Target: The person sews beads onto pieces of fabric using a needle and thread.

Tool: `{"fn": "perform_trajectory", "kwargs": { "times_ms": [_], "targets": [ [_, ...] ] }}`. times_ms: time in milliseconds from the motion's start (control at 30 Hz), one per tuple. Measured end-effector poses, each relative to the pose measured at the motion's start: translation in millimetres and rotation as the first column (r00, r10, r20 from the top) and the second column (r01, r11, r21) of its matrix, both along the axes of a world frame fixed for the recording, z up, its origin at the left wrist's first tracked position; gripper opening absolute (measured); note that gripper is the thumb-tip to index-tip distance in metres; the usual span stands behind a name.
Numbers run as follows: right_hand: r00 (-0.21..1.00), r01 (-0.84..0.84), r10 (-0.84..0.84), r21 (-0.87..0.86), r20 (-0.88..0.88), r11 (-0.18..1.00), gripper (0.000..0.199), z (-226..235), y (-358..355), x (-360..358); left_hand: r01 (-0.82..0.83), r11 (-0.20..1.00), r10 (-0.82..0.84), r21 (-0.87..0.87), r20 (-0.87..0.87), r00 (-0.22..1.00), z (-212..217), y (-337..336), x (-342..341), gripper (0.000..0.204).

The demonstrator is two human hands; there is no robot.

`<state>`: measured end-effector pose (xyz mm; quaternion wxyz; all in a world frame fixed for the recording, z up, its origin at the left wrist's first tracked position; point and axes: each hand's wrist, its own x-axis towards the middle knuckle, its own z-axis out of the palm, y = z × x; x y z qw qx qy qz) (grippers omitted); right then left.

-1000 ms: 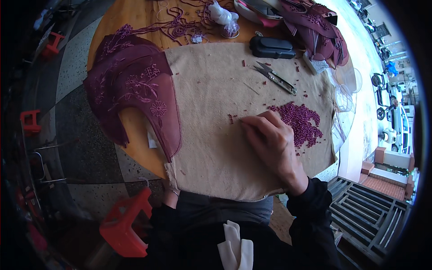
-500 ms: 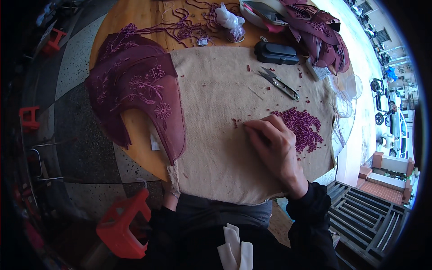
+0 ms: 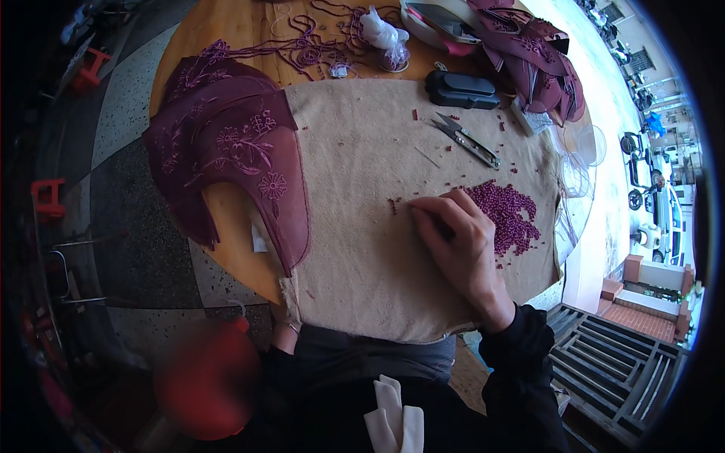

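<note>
My right hand (image 3: 462,240) rests on a tan cloth (image 3: 355,249), with thumb and forefinger pinched together. Whatever is between the fingertips, if anything, is too small to make out. Just left of the fingertips lie a few loose dark red beads (image 3: 393,205). A pile of purple beads (image 3: 502,215) spreads to the right of the hand, partly behind it. Low at the cloth's near left corner shows the wrist of my left hand (image 3: 285,337); its fingers are hidden. Beyond the right hand lie a needle (image 3: 427,156) and thread snips (image 3: 467,139) with their blades apart.
Embroidered maroon fabric (image 3: 245,143) drapes over the round wooden table's (image 3: 219,260) left side. At the back are a black case (image 3: 462,90), purple cords (image 3: 302,49), a plastic-wrapped bundle (image 3: 385,34) and more maroon pieces (image 3: 536,68). A red stool (image 3: 204,377) stands lower left.
Both hands keep nearly the same place and pose, and the things on the cloth stay put. The red stool at the lower left now looks blurred.
</note>
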<state>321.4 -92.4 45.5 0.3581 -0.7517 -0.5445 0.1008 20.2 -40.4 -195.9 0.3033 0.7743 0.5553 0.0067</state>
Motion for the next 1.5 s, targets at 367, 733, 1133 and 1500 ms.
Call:
{"fn": "perform_trajectory", "kwargs": {
  "times_ms": [367,733,1133,1500],
  "targets": [
    [1.000,0.003,-0.003,0.004,-0.008,1.000,0.014,-1.3,0.5,0.0,-0.006,1.000,0.006,-0.002,0.007,1.000,-2.2,-0.2,5.7,0.046],
    [0.999,-0.043,0.043,0.024,0.012,0.999,0.015,-0.9,0.4,0.3,-0.013,1.000,0.013,0.004,0.017,1.000,-2.7,0.6,10.4,0.045],
    [0.999,-0.043,0.042,0.021,0.030,0.999,0.015,-2.0,1.0,0.0,-0.024,1.000,0.024,0.007,0.022,0.999,-3.0,2.4,8.9,0.044],
    [0.991,-0.100,0.097,0.023,0.093,0.995,0.015,2.5,4.6,-2.1,-0.042,0.999,0.041,0.019,0.027,0.999,-2.8,1.7,1.0,0.044]
  ]
}}
